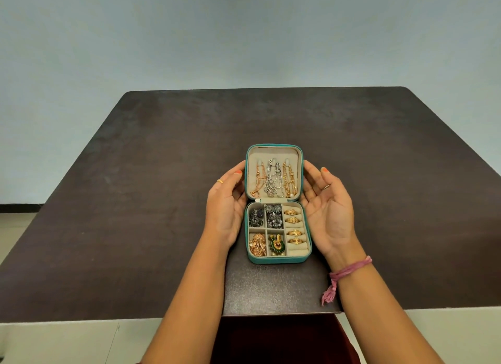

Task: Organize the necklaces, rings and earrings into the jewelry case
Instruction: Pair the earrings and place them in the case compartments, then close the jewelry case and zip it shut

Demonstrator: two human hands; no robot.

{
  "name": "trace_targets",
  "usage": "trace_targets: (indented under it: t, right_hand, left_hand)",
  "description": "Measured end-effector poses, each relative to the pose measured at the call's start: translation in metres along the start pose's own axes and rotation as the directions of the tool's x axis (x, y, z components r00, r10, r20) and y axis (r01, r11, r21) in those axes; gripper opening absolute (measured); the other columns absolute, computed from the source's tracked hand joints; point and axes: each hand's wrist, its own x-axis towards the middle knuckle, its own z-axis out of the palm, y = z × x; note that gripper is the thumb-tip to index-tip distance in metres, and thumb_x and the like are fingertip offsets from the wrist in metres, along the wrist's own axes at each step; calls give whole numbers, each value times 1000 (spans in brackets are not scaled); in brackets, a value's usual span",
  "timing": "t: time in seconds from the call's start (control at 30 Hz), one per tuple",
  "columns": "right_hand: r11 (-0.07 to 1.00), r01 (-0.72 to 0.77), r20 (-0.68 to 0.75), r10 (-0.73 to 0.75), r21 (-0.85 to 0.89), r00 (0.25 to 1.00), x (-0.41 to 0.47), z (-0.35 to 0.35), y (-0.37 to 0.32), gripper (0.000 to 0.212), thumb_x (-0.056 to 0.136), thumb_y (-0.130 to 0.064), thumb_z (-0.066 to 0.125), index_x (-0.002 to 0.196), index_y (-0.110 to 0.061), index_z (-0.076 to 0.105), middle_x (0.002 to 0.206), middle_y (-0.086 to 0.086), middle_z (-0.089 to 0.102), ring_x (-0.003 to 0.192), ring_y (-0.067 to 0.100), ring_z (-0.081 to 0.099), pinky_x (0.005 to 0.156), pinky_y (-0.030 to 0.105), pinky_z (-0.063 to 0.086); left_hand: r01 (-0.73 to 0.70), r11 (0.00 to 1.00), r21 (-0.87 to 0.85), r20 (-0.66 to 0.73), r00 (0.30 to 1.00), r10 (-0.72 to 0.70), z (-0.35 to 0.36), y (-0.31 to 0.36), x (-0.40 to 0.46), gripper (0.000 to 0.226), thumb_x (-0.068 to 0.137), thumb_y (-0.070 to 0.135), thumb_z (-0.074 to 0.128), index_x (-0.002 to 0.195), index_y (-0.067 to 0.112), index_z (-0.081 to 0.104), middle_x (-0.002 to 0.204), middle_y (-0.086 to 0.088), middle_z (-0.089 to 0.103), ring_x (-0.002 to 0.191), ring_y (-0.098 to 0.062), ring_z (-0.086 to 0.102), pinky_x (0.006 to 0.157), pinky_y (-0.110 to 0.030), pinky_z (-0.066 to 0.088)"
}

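**Case open, filled**

Dark brown table [162,173], pale wall at 12 o'clock. Teal jewelry case [276,260] mid-table: necklaces [274,177] hang in lid, earrings [267,229] in left compartments, rings [294,225] in right slots. Left hand [226,206] at 9 and right hand [329,211] at 3, fingers relaxed, gripping nothing.

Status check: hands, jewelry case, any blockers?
Left hand and right hand open, flanking the jewelry case. Case open; necklaces, rings, earrings inside. No blockers visible.

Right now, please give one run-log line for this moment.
jewelry case: open, filled | left hand: open, beside lid | right hand: open, beside case | table: bears case
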Motion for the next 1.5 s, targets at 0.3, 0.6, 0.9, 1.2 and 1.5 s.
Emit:
trace_targets:
  t: [0.3, 0.6, 0.9, 1.2, 1.5]
  right_hand:
    - [998, 55, 40, -55, -2, 998, -4, 2, -2, 45, 87, -29, 54, 126, -7, 57, 115, 5, 66, 106, 14, 62, 89, 28, 54]
    - [990, 116, 60, -111, -75, 992, -8, 5, -1, 29, 96, -15, 50, 121, -5, 61, 109, 8, 70, 98, 14, 66, 83, 27, 56]
    - [983, 132, 72, -123, -127, 990, -23, 6, -1, 24, 96, -18, 49, 114, -13, 64, 102, 1, 72, 91, 9, 68, 73, 23, 56]
    - [988, 103, 56, -97, -113, 994, -43, -1, 2, 26, 86, -21, 55, 109, -15, 65, 101, 3, 72, 91, 10, 68, 72, 23, 56]
    - [985, 60, 67, -50, -165, 996, -57, -9, 0, 23, 93, -17, 52, 112, -15, 66, 109, 2, 71, 101, 12, 67, 81, 27, 56]
  left_hand:
    - [-25, 1000, -1, 56, 998, 25, 0, 4, -4, 23, 96, 10, 46, 103, 11, 68, 92, -4, 73, 85, -12, 67, 75, -29, 55]
    - [-12, 1000, 7, 86, 996, 12, -2, 6, -11, 14, 94, 11, 54, 102, 9, 66, 91, -5, 73, 86, -13, 69, 81, -32, 56]
    - [-56, 997, 52, 102, 993, 51, -4, 7, -29, 10, 95, 12, 53, 100, 8, 62, 76, -1, 72, 70, -8, 68, 65, -22, 56]
    - [-123, 980, 157, 89, 990, 111, -16, 1, -52, 17, 93, 16, 56, 106, 14, 66, 100, -1, 74, 91, -9, 68, 75, -19, 54]
    - [-102, 978, 184, 80, 993, 89, -21, 1, -65, 20, 92, 15, 56, 109, 17, 65, 108, -2, 72, 103, -13, 67, 80, -22, 54]
